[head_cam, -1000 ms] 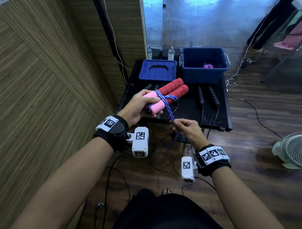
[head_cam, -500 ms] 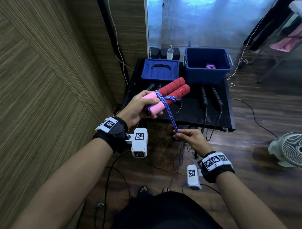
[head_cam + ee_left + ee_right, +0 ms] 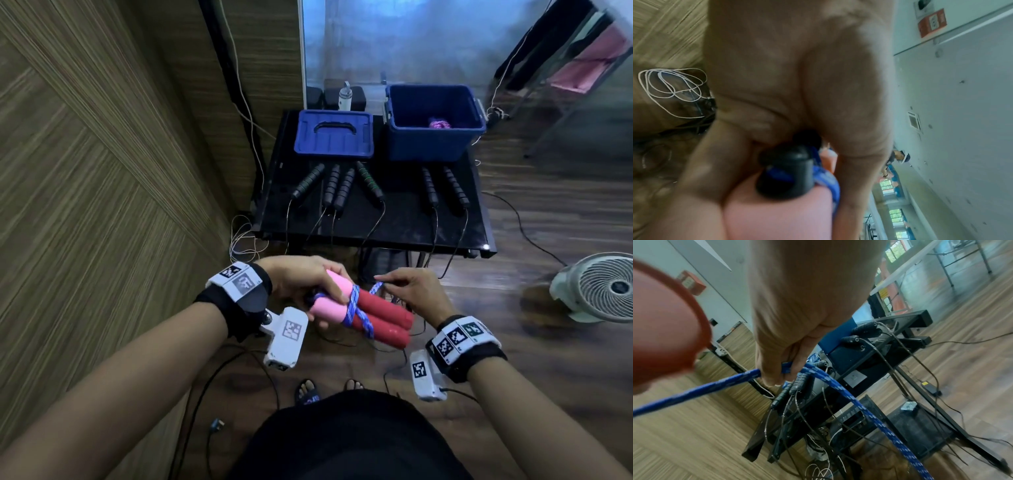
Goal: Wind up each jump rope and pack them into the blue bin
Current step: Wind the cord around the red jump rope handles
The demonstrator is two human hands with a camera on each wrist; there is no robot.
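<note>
Between both hands, the left hand point(image 3: 301, 277) is gripping paired pink-and-red foam handles point(image 3: 363, 313), axis pointing four o'clock; the right hand point(image 3: 416, 293) is pinching blue braided rope point(image 3: 376, 287) at their one o'clock.

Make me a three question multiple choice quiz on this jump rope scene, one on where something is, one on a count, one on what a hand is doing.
1. Where does the blue lid lie?
A. On the black table, left of the blue bin
B. On top of the bin
C. On the floor by the fan

2. How many black jump rope handles lie on the table?
A. Two
B. Four
C. Six

3. What is the right hand doing?
A. Resting flat on the table
B. Pinching the blue rope
C. Lifting the lid

Answers: 1 A, the head view shows the lid flat on the table beside the open bin. 2 C, four handles lie below the lid and two below the bin. 3 B, the right wrist view shows the fingers closed on the rope, while the left hand grips the pink and red handles.
</note>
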